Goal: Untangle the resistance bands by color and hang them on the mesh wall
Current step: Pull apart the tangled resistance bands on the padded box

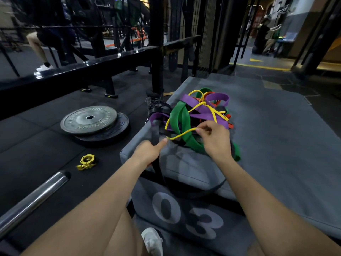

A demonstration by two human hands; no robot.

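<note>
A tangled heap of resistance bands lies on a grey padded box (267, 137): wide green bands (180, 115), purple bands (217, 97), thin yellow bands (201, 105), orange bands (229, 124) and a black band (156, 130). My right hand (215, 138) pinches a loop of the thin yellow band above the heap. My left hand (150, 151) grips the black band at the box's left edge, thumb stretched toward the yellow loop. The black band hangs down over the box's front. A mesh wall (206, 32) stands beyond the box.
Two stacked weight plates (89, 120) lie on the black floor to the left, with a yellow barbell collar (86, 162) and a steel barbell sleeve (35, 198) nearer me. A black rack frame (156, 45) stands behind. People are in the background. My shoe (152, 241) shows below.
</note>
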